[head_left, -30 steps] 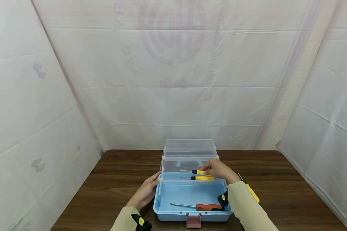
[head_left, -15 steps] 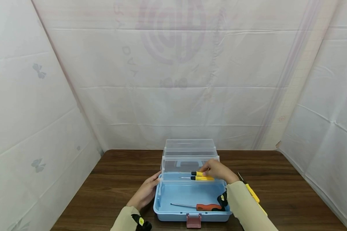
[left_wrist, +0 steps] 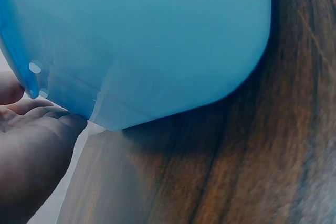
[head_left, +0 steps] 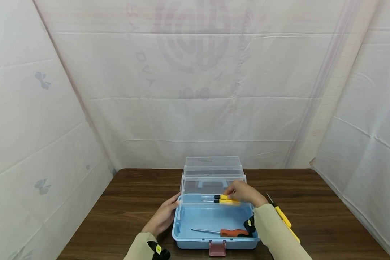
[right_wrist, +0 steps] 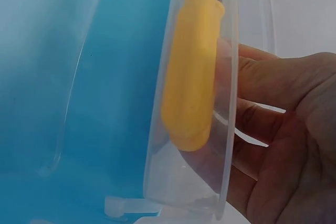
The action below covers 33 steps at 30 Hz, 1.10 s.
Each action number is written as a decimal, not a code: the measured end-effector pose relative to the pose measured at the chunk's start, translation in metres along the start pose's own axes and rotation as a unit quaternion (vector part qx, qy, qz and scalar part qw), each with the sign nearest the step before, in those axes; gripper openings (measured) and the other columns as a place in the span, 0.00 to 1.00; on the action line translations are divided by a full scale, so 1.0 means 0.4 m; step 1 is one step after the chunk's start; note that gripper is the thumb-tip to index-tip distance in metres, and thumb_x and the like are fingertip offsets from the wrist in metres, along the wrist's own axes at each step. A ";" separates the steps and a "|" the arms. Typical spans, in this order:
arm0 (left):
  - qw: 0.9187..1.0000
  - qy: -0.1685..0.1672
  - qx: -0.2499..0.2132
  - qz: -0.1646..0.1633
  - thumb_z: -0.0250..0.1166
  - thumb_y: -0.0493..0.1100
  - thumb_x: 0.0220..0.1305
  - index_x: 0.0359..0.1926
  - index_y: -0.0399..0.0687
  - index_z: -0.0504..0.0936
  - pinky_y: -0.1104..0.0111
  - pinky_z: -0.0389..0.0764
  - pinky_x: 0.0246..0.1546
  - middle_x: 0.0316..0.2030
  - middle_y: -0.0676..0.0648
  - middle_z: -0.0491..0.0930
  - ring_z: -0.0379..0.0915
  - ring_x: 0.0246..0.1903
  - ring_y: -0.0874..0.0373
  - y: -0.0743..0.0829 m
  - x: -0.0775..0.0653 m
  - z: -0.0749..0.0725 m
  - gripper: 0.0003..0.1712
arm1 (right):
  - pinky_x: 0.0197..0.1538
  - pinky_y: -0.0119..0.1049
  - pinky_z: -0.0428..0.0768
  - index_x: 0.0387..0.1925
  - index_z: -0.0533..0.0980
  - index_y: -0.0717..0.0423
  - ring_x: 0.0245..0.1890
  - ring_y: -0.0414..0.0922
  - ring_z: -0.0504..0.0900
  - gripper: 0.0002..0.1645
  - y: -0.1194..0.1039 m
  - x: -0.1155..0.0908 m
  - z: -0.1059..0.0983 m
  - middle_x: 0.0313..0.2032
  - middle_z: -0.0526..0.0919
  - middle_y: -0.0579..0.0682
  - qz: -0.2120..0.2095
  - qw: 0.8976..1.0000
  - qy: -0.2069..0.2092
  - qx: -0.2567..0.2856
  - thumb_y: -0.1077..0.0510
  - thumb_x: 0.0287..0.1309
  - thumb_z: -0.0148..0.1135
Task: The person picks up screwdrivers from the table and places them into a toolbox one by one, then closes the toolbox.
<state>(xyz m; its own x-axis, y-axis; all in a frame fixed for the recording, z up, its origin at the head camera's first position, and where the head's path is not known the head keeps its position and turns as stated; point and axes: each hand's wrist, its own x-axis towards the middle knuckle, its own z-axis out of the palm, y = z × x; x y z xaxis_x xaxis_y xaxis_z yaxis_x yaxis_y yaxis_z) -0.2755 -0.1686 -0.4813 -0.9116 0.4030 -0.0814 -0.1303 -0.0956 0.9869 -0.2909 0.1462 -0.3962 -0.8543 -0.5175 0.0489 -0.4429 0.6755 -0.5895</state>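
Note:
A light-blue toolbox (head_left: 198, 218) stands with its clear lid raised. My left hand (head_left: 164, 216) grips its left rear side; in the left wrist view a thumb and fingers (left_wrist: 42, 124) meet at the box's edge. My right hand (head_left: 243, 191) reaches to the clear upper tray (right_wrist: 231, 129) and pinches the yellow handle of a screwdriver (head_left: 223, 197). Just in front of it lies a second yellow-handled screwdriver (head_left: 227, 201). Through the tray wall both yellow handles (right_wrist: 191, 72) overlap in the right wrist view. The fingertips are partly hidden there.
An orange-handled screwdriver (head_left: 232, 233) lies in the bottom of the box near the front, above the pink latch (head_left: 217, 249). More yellow-handled tools (head_left: 283, 217) rest on the wooden table (head_left: 133, 202) right of the box, partly behind the right sleeve. White sheets (head_left: 195, 119) enclose the table.
The right hand has lowered its screwdriver slightly into the tray, closer beside the other yellow one. More of the yellow tools shows past the right sleeve. The left hand stays put.

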 end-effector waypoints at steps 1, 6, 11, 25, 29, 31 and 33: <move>1.000 0.000 0.000 0.000 0.44 0.43 0.76 0.75 0.36 0.44 0.46 0.48 0.71 0.74 0.33 0.41 0.37 0.73 0.38 0.000 0.000 0.000 0.34 | 0.42 0.43 0.84 0.37 0.85 0.63 0.32 0.42 0.77 0.10 -0.001 0.000 0.000 0.38 0.87 0.54 0.000 1.000 0.000 -0.001 0.70 0.57 0.61; 1.000 -0.003 -0.003 0.002 0.44 0.43 0.76 0.75 0.37 0.44 0.46 0.48 0.71 0.74 0.33 0.41 0.37 0.74 0.39 0.001 -0.001 -0.003 0.34 | 0.42 0.43 0.84 0.37 0.85 0.63 0.32 0.42 0.77 0.10 -0.001 0.001 0.004 0.38 0.87 0.55 0.001 1.000 -0.001 0.005 0.70 0.57 0.60; 1.000 0.000 0.001 0.000 0.44 0.44 0.76 0.75 0.37 0.44 0.46 0.49 0.71 0.74 0.33 0.41 0.38 0.73 0.38 0.001 -0.003 -0.004 0.33 | 0.42 0.43 0.84 0.37 0.85 0.63 0.32 0.41 0.77 0.10 -0.002 -0.001 0.007 0.38 0.87 0.55 0.002 1.000 0.001 -0.001 0.70 0.57 0.60; 1.000 0.003 0.005 0.002 0.43 0.43 0.76 0.75 0.37 0.45 0.46 0.49 0.71 0.74 0.33 0.42 0.39 0.73 0.38 0.000 -0.003 -0.002 0.33 | 0.43 0.45 0.84 0.38 0.85 0.62 0.32 0.43 0.78 0.10 -0.002 -0.006 0.008 0.37 0.87 0.54 0.024 1.000 0.007 0.004 0.70 0.58 0.61; 1.000 0.000 0.001 0.002 0.43 0.43 0.76 0.75 0.37 0.44 0.46 0.48 0.71 0.74 0.33 0.42 0.39 0.73 0.38 -0.001 -0.002 -0.003 0.33 | 0.44 0.45 0.84 0.38 0.85 0.61 0.33 0.43 0.78 0.09 -0.002 -0.007 0.009 0.38 0.87 0.53 0.030 0.999 0.012 0.001 0.69 0.58 0.61; 1.000 -0.001 -0.002 0.002 0.43 0.42 0.76 0.75 0.37 0.44 0.46 0.48 0.71 0.74 0.33 0.42 0.38 0.73 0.38 -0.001 -0.002 -0.003 0.33 | 0.44 0.45 0.84 0.37 0.85 0.60 0.33 0.43 0.78 0.09 -0.002 -0.007 0.009 0.38 0.87 0.53 0.034 0.999 0.015 0.000 0.69 0.58 0.61; 1.000 0.000 -0.002 0.002 0.43 0.42 0.76 0.75 0.37 0.44 0.46 0.49 0.71 0.74 0.33 0.42 0.38 0.73 0.38 -0.002 -0.001 -0.004 0.33 | 0.44 0.45 0.84 0.37 0.85 0.60 0.33 0.43 0.78 0.09 -0.002 -0.007 0.009 0.38 0.86 0.53 0.040 0.999 0.018 0.001 0.69 0.58 0.61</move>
<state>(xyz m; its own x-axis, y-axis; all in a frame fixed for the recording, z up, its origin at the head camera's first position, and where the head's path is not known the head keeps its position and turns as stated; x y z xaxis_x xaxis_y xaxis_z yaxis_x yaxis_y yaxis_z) -0.2755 -0.1702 -0.4823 -0.9118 0.4033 -0.0765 -0.1277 -0.1016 0.9866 -0.2871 0.1452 -0.3985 -0.8960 -0.4430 0.0298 -0.3721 0.7127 -0.5946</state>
